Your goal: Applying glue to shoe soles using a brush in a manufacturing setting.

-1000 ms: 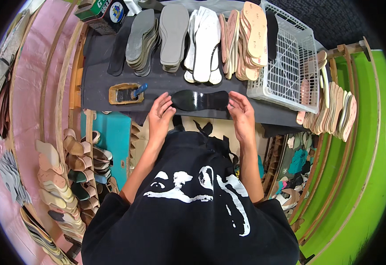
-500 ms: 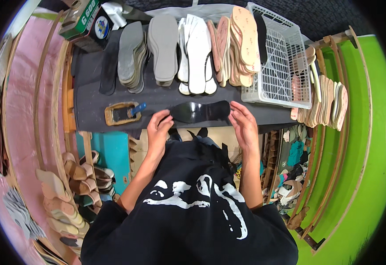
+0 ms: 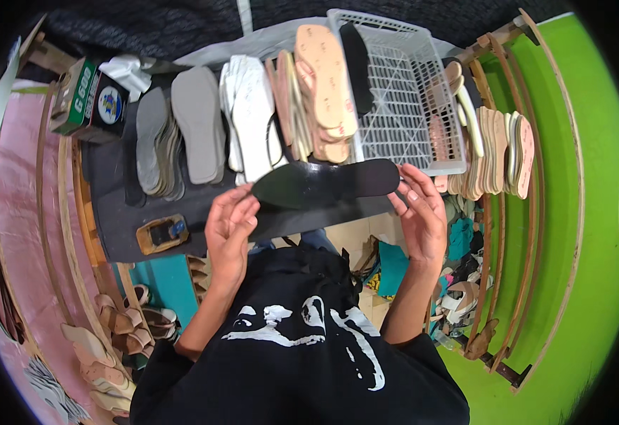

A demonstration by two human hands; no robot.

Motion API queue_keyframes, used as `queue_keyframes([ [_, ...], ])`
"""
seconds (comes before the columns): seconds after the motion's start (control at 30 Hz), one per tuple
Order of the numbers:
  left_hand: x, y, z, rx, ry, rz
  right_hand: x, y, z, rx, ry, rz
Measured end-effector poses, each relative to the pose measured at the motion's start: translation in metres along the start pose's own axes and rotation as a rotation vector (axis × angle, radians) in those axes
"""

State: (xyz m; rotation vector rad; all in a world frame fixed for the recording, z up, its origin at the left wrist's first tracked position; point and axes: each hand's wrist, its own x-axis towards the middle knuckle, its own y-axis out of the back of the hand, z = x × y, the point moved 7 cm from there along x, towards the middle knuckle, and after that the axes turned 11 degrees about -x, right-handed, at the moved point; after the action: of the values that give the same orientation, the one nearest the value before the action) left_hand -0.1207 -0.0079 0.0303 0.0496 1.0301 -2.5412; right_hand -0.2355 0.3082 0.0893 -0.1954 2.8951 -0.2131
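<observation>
A black shoe sole (image 3: 323,185), partly glossy, is held up lengthwise between my two hands above the table's near edge. My left hand (image 3: 230,221) pinches its pointed left end. At the rounded right end, my right hand (image 3: 423,212) grips with thumb and fingers. Beyond the sole stand a stack of white soles (image 3: 254,117), a stack of grey soles (image 3: 197,124) and a stack of beige insoles (image 3: 323,85). A shallow brown tub (image 3: 162,234) with a blue-handled brush (image 3: 177,229) in it sits left of my left hand.
The dark-covered table (image 3: 114,212) carries a white plastic crate (image 3: 412,106) at the right and a green metal can (image 3: 89,99) at the back left. Racks of soles (image 3: 493,152) stand along the right, with shoe lasts (image 3: 121,326) on shelves at the left.
The black sole has been raised off the table toward me, with both hands now holding its ends. The view has shifted, so the table's things appear further left.
</observation>
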Motion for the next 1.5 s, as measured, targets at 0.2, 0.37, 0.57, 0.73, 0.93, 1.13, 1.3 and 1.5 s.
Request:
queue_keyframes([
  [0.2,0.117,-0.131,0.021,0.279,-0.320,-0.322,0.044,0.049,0.009,0.278,0.014,0.072],
  [0.37,0.257,-0.212,0.008,0.552,-0.207,-0.544,0.084,0.043,0.032,0.490,-0.066,-0.070],
  [0.57,0.361,-0.256,-0.050,0.811,-0.009,-0.585,0.131,0.026,0.059,0.534,-0.176,-0.155],
  [0.73,0.396,-0.258,-0.082,0.878,0.058,-0.548,0.150,0.016,0.064,0.424,-0.252,-0.230],
  [0.93,0.418,-0.256,-0.098,0.949,0.056,-0.517,0.161,0.021,0.064,0.370,-0.291,-0.279],
  [1.13,0.448,-0.253,-0.108,1.134,0.027,-0.520,0.167,0.016,0.059,0.295,-0.269,-0.341],
  [1.3,0.448,-0.257,-0.120,1.323,-0.056,-0.568,0.165,0.015,0.056,0.263,-0.267,-0.326],
  [1.5,0.416,-0.254,-0.114,1.462,-0.157,-0.640,0.155,0.013,0.058,0.222,-0.238,-0.256],
])
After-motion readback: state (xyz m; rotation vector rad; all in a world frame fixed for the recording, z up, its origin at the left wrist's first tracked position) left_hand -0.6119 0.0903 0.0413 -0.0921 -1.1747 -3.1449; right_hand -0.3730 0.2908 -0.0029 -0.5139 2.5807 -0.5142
